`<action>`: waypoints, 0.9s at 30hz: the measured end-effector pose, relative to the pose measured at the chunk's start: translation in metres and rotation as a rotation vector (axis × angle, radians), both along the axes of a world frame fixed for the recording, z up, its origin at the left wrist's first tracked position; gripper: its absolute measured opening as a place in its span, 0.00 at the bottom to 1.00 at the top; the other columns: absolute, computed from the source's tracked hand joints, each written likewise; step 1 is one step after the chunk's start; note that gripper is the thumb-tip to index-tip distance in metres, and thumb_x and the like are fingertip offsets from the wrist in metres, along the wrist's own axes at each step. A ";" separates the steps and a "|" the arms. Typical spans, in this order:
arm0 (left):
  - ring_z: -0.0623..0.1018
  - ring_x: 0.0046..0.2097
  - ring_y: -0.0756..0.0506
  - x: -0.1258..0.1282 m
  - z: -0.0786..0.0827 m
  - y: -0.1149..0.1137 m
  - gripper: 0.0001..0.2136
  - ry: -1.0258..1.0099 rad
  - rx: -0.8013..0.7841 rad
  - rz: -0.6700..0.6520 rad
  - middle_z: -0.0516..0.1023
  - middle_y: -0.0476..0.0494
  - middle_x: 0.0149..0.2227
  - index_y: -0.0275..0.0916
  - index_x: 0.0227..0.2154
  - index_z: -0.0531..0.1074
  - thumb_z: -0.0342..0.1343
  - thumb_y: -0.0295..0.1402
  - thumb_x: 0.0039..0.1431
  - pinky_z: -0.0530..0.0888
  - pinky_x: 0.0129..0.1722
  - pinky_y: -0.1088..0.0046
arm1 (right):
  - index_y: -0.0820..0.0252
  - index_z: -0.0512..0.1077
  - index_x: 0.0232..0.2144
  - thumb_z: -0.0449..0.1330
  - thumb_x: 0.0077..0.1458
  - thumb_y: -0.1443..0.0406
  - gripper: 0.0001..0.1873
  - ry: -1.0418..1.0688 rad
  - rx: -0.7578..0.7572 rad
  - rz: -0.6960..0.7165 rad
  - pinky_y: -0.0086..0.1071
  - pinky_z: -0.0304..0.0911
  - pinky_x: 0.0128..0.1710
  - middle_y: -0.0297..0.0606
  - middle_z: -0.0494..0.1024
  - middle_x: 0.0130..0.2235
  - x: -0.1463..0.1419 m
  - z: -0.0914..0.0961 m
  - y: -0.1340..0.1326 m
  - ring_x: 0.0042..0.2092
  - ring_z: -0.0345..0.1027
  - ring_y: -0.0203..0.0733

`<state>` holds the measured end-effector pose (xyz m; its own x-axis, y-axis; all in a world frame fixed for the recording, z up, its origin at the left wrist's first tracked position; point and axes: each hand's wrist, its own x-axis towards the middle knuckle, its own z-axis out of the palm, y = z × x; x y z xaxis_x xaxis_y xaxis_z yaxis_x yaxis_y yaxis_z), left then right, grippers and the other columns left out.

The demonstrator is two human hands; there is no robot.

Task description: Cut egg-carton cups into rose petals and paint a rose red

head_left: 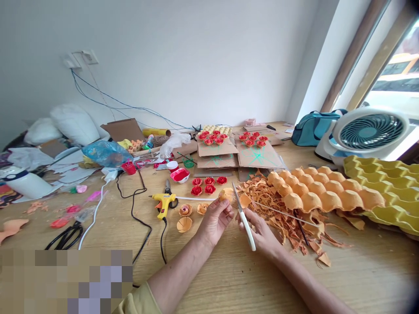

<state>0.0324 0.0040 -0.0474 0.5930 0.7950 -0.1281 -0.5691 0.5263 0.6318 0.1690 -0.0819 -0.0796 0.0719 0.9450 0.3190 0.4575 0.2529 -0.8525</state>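
Observation:
My left hand [218, 220] is closed, pinching an orange egg-carton cup [225, 195] between its fingertips. In my right hand [262, 231] are white-handled scissors [246, 231], seen nearly edge-on, with the blades pointing up and away. A small orange carton piece [245, 201] shows just right of the blades; whether my right fingers hold it I cannot tell. To the left lie a layered carton flower [185, 210] and a cut carton cup [184, 224]. Several red-painted roses [210, 189] stand beyond my left hand.
A yellow glue gun [164, 204] with a black cord lies left. Behind it is a bowl of red paint [180, 175]. Carton scraps [271, 209] heap beside an orange egg tray [322, 187]. Cardboard sheets [258, 155] bear more red roses. A white fan [369, 131] stands right.

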 end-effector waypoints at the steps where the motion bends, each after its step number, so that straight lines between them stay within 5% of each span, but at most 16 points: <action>1: 0.68 0.28 0.57 0.000 0.000 -0.001 0.17 -0.005 -0.003 -0.005 0.67 0.55 0.27 0.36 0.28 0.69 0.73 0.31 0.40 0.69 0.29 0.80 | 0.57 0.64 0.30 0.51 0.63 0.51 0.18 -0.010 0.002 0.006 0.34 0.57 0.36 0.34 0.66 0.30 0.000 0.000 0.000 0.34 0.59 0.42; 18: 0.68 0.27 0.56 0.000 0.000 -0.005 0.16 0.044 0.047 0.032 0.68 0.56 0.25 0.37 0.27 0.70 0.73 0.31 0.41 0.68 0.31 0.79 | 0.56 0.64 0.31 0.51 0.63 0.51 0.17 -0.168 0.022 0.057 0.42 0.59 0.45 0.36 0.71 0.34 0.002 -0.003 0.001 0.38 0.62 0.46; 27: 0.70 0.29 0.55 -0.001 0.002 -0.008 0.14 0.074 0.076 0.028 0.72 0.52 0.26 0.35 0.31 0.74 0.72 0.32 0.43 0.69 0.32 0.79 | 0.56 0.63 0.29 0.48 0.65 0.49 0.20 -0.085 0.024 0.129 0.37 0.58 0.40 0.36 0.69 0.32 0.002 -0.002 0.000 0.36 0.61 0.43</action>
